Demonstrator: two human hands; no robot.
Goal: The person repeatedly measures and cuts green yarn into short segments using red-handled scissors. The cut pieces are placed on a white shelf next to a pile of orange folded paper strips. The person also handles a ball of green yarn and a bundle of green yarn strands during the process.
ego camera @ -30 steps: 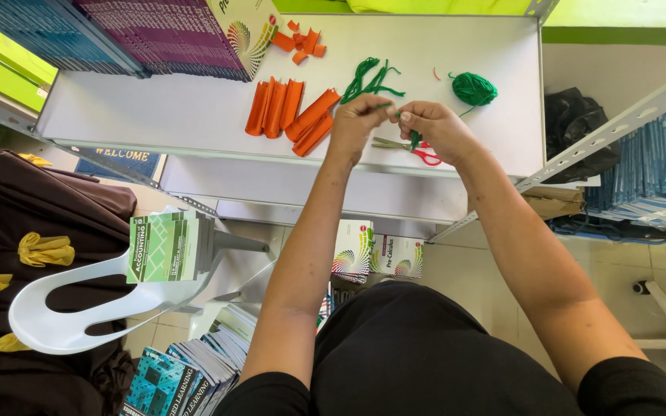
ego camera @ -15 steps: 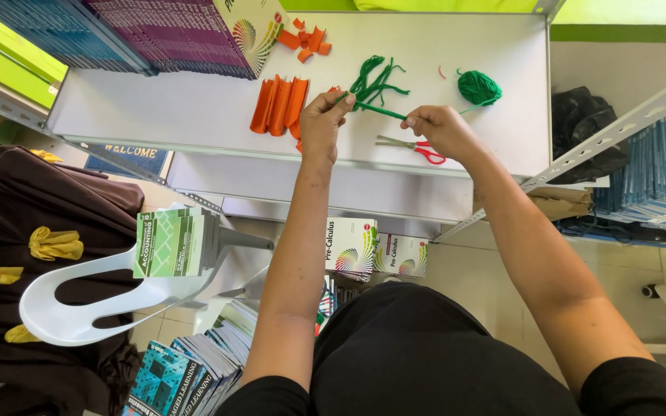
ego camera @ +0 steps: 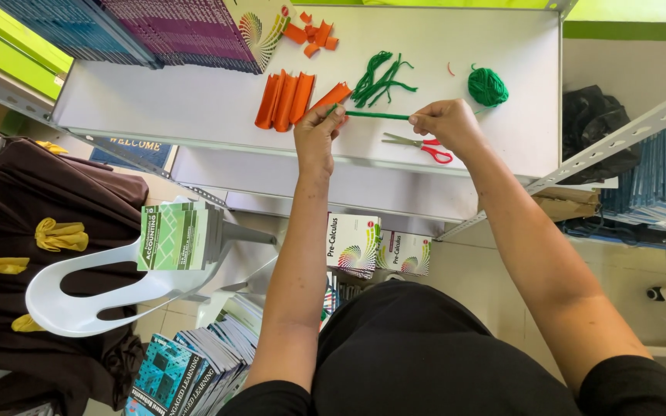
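Now pinching a green strand (ego camera: 377, 115) at both ends, stretched straight & level betw. the two hands, just above the white shelf (ego camera: 156, 104). Left hand (ego camera: 316, 137) gripping the strand's left tip w/ thumb & fingers pressed together; right hand (ego camera: 447, 123) closing on the right tip the same way, rest of fingers curled. Strand running tip to tip, none poking out past either grip as far as can be seen.

Lying on the shelf: scissors (ego camera: 419, 144) w/ red handles, just below the strand & beside the right hand. Green yarn ball (ego camera: 488, 85) toward the shelf's back, near the right hand, not touching it. Loose green strands (ego camera: 379, 79) bunched mid-shelf, behind the held one. Orange rolls (ego camera: 287, 98) side by side, left of that bunch, one nearly touching the left hand's fingertips. Small orange scraps (ego camera: 311, 35) at the shelf's back edge.
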